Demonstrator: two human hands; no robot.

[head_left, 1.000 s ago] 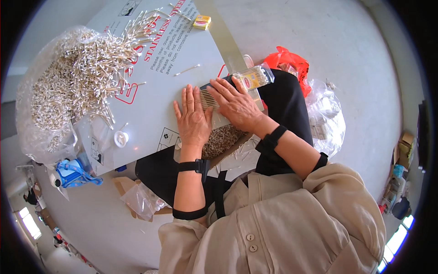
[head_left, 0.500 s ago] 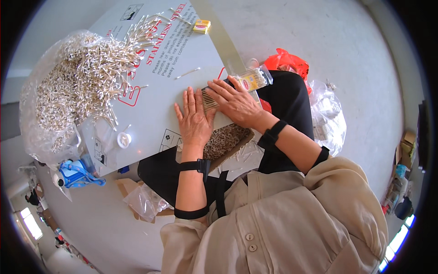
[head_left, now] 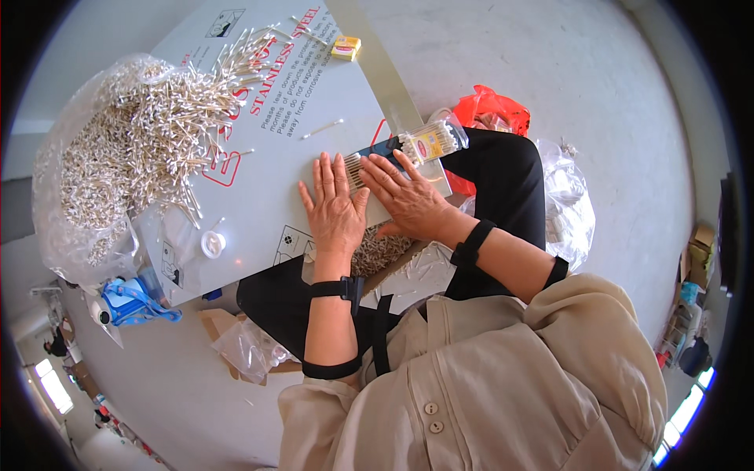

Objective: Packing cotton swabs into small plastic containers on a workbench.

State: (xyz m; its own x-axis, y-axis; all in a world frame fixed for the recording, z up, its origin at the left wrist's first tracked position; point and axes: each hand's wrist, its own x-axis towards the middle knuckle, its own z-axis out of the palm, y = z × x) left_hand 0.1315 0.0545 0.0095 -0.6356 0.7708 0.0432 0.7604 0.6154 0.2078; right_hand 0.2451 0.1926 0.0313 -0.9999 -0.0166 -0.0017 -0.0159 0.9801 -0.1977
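Row of thin cotton swabs with pale sticks [head_left: 355, 170]: laid side by side near the right-hand edge of the tabletop, partly covered by fingers. Dark blue flat strip [head_left: 383, 147] just beyond, running toward a clear plastic packet of white-tipped swabs with a yellow label [head_left: 432, 144], which lies over the table edge.

Left hand [head_left: 335, 208]: palm down, flattened, fingers straight and close together, pointing away from the body; tips beside the row's left end. Thumb out toward the right hand. Nothing seen gripped.

Right hand [head_left: 410, 198]: palm down, fingers extended and slightly fanned, angled forward and left, tips over the row. Thumb low, set apart from the fingers. Hand spread rather than closed; contact beneath the fingertips hidden.

Wrists: black strap with a small block [head_left: 469, 245] on the right, similar on the left. Forearms converge from the lower edge.

Tabletop: pale grey sheet with red and black print [head_left: 271, 184]. Single loose swab [head_left: 323, 129] past the left fingertips. Small yellow box [head_left: 346, 49] farther off. Large heap of swabs in a clear plastic bag [head_left: 133, 149] to the left.
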